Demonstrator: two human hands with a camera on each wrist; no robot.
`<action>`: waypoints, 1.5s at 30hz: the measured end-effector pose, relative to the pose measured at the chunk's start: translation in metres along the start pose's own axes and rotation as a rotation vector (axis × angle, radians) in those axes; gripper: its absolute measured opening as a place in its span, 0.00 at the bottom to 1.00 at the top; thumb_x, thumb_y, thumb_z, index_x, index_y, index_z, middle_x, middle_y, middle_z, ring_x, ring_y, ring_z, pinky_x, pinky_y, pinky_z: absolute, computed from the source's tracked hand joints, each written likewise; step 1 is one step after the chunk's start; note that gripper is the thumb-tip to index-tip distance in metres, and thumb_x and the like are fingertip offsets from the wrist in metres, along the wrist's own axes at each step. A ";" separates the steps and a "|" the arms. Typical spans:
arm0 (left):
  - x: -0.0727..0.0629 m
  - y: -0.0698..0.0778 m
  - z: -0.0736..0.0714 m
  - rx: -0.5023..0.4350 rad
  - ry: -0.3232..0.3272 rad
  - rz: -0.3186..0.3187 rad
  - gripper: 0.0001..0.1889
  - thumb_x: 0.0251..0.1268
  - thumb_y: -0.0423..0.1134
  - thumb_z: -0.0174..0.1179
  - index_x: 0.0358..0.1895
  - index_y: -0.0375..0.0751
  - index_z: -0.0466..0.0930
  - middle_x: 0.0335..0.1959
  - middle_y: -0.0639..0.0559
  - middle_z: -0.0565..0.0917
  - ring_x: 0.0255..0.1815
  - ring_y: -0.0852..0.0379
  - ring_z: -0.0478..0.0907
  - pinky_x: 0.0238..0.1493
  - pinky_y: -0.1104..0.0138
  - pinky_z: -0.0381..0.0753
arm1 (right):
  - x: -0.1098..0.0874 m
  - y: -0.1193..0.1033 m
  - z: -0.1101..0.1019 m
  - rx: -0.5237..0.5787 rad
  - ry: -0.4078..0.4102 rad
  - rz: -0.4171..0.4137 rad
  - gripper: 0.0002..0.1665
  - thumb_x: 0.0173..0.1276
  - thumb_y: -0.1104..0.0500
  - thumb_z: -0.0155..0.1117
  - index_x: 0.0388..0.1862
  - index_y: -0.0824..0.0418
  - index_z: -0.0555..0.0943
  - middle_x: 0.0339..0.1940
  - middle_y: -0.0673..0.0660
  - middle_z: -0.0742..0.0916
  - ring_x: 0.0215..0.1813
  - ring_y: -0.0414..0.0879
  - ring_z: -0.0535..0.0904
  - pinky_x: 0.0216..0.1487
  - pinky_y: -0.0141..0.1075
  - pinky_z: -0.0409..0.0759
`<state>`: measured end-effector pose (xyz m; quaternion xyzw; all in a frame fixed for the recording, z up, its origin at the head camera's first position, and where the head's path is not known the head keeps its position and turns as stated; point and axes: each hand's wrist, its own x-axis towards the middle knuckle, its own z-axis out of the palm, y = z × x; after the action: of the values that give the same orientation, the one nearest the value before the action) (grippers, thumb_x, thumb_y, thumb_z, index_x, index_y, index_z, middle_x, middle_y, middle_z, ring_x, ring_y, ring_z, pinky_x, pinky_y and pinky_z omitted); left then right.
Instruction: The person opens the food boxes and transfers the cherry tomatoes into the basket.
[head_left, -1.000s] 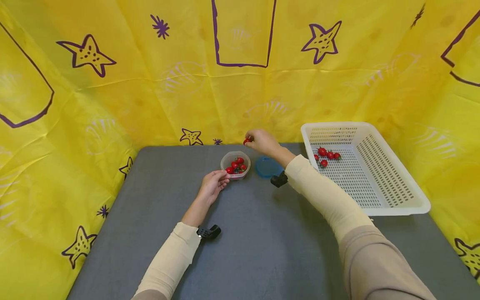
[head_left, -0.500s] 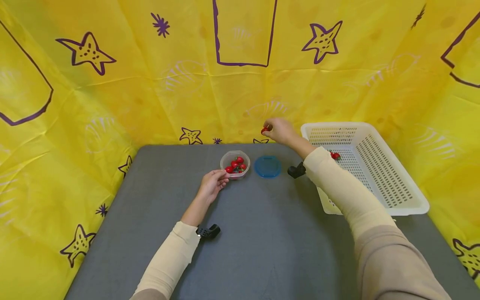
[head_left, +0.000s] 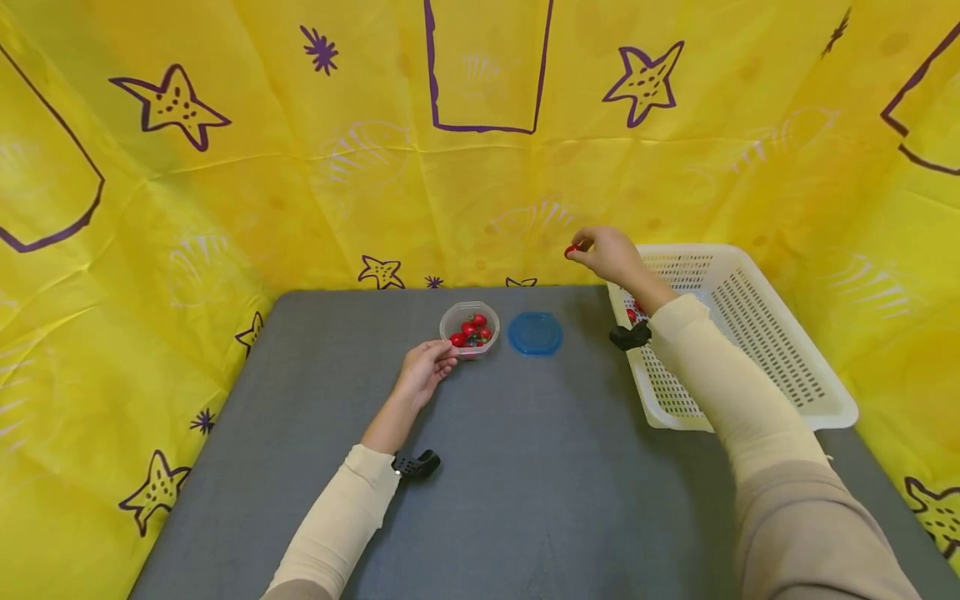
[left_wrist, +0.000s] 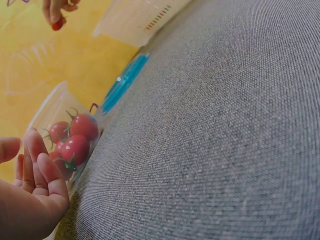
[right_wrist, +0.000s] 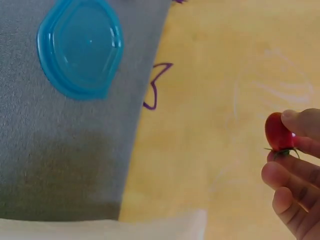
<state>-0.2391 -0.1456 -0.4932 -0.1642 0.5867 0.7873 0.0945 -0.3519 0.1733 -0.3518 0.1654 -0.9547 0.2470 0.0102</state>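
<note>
My left hand (head_left: 426, 367) pinches the near-left rim of a small clear plastic container (head_left: 450, 317), which stands on the table. Several red cherry tomatoes (left_wrist: 76, 149) with green stems lie inside it, visible through its wall in the left wrist view. Raised above the far table edge, near the basket's left corner, my right hand (head_left: 613, 254) holds a single cherry tomato (right_wrist: 278, 131) between thumb and fingers, its green stem end pointing down in the right wrist view. The container's blue lid (head_left: 535, 333) lies flat just right of the container.
A white perforated basket (head_left: 787, 358) stands at the right of the grey table (head_left: 517, 467). A few tomatoes (head_left: 632, 315) show in its left part, partly hidden by my right arm. Yellow patterned cloth (head_left: 480, 208) hangs behind and along both sides.
My right hand has moved right and up with the cherry tomato, from above the container and lid area to near the basket. The left hand and container have stayed in place.
</note>
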 end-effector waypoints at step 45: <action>-0.001 -0.001 0.000 0.002 0.017 0.009 0.11 0.73 0.37 0.53 0.50 0.32 0.74 0.25 0.57 0.84 0.26 0.63 0.77 0.35 0.72 0.76 | -0.069 0.151 0.003 -0.067 -0.173 0.245 0.16 0.66 0.56 0.63 0.38 0.71 0.79 0.23 0.59 0.82 0.29 0.52 0.76 0.30 0.38 0.71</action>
<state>-0.2380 -0.1449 -0.4940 -0.1683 0.5889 0.7857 0.0863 -0.3349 0.3176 -0.4322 0.0678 -0.9727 0.1994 -0.0970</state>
